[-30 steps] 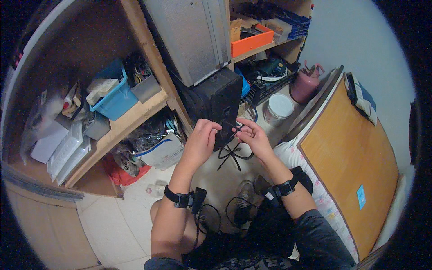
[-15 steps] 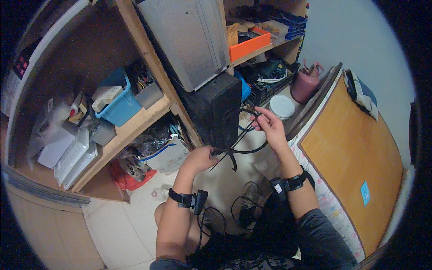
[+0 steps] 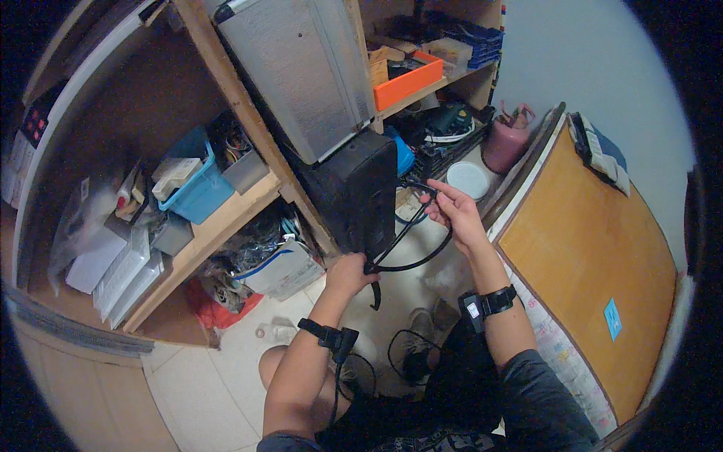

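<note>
Between my hands hangs a thin black cable (image 3: 416, 263), bent into a loop with a curved lower bow and a straighter stretch above it. My right hand (image 3: 456, 215) pinches its upper end between thumb and fingers, the other fingers loosely curled. My left hand (image 3: 351, 276) is closed round the lower end, where the strands come together; a short hooked tail sticks out below. What exactly lies inside the left fingers is hidden. Just behind the cable stands a black case (image 3: 361, 192).
A silver panelled case (image 3: 301, 83) stands on the black one. Left is a wooden shelf (image 3: 226, 215) with a blue basket (image 3: 199, 197). Beyond my right hand are a white bucket lid (image 3: 468, 181) and pink gas cylinder (image 3: 507, 142). A wooden board (image 3: 587, 264) leans at right.
My left hand has slid along the cable toward its joined strands and shifted slightly right. The long loose end that stuck out by it no longer shows. The right hand keeps its pinch.
</note>
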`<state>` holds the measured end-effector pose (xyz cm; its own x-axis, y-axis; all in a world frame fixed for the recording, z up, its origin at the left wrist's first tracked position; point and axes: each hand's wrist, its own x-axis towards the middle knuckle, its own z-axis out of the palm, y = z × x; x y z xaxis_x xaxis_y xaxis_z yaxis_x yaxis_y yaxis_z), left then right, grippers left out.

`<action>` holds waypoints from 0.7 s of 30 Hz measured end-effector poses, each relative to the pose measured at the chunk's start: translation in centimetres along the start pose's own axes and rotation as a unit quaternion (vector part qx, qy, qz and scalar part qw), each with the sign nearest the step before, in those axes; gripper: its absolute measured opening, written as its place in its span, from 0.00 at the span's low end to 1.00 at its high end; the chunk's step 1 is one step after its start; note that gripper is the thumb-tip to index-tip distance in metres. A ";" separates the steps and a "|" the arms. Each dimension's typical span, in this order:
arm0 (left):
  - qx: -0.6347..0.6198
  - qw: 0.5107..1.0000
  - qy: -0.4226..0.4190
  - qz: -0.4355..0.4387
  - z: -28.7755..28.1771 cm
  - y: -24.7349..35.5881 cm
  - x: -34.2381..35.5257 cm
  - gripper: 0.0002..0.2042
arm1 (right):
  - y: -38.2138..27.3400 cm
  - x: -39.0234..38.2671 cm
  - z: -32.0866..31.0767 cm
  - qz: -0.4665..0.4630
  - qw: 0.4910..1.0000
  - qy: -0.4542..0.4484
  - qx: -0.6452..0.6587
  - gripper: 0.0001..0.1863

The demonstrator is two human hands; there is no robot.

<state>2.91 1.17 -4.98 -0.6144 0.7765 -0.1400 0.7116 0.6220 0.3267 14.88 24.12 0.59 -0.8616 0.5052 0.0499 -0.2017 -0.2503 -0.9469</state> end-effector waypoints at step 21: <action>-0.224 0.971 0.087 -0.002 -1.5 0.0 1.1 0.23 | 8.1 -1.4 4.3 0.018 0.995 0.067 -0.065 0.31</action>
<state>1.77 1.85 -3.69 -0.6934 0.7206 0.0044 0.5124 0.4887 0.7061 12.48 17.85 -5.76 -0.7952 0.6060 -0.0198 -0.1017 -0.1655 -0.9810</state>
